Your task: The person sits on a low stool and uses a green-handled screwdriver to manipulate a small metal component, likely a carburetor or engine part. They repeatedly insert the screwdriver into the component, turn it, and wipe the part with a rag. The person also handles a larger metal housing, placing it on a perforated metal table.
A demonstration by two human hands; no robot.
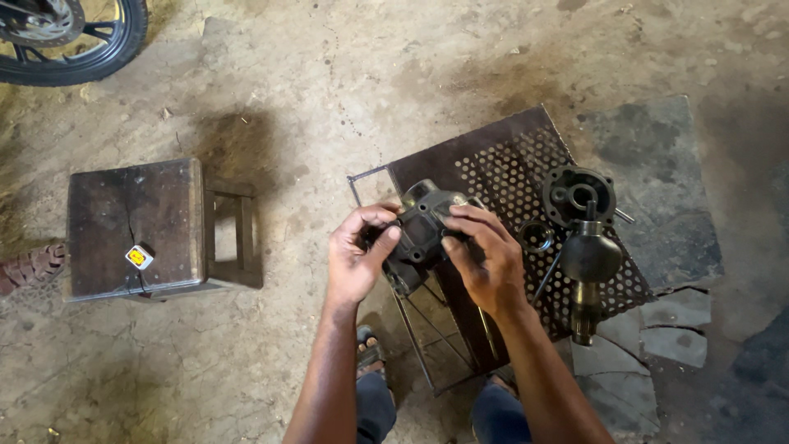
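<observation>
- Far left, at the picture's edge: a sandalled foot (pixel 31 265) of someone else, resting on the dirt floor (pixel 329 74).
- Top left corner: part of a motorcycle wheel (pixel 74 41), black tyre, spokes and brake disc in view.
- Left of centre: a dark wooden stool (pixel 131 226), top cracked down the middle, with a small yellow and white connector (pixel 139 257) lying near its front edge.
- Centre, left hand (pixel 355 255): fingers curled tight round the left side of a grey metal housing (pixel 423 224), thumb pressed across its face.
- Centre, the grey metal housing itself: held up between both hands, above the near-left part of a rusty perforated metal rack (pixel 501 177), not touching it.
- Centre-right, right hand (pixel 485 259): fingers closed over the housing's right side, thumb tucked against the casting.
- Just right of the right hand, on the rack: a small metal ring (pixel 536 236).
- Further right, on the rack: a dark round cover (pixel 579 195) with a central bore, lying flat.
- Just below that cover: a rounded dark part on a shaft (pixel 588 275), shaft end pointing toward the viewer and reaching past the rack's edge.
- Right, under and beyond the rack: flat grey stone slabs (pixel 657 189), cracked into pieces at the near side.
- Bottom centre: knees in blue trousers (pixel 497 415) and a sandalled foot below the forearms.
</observation>
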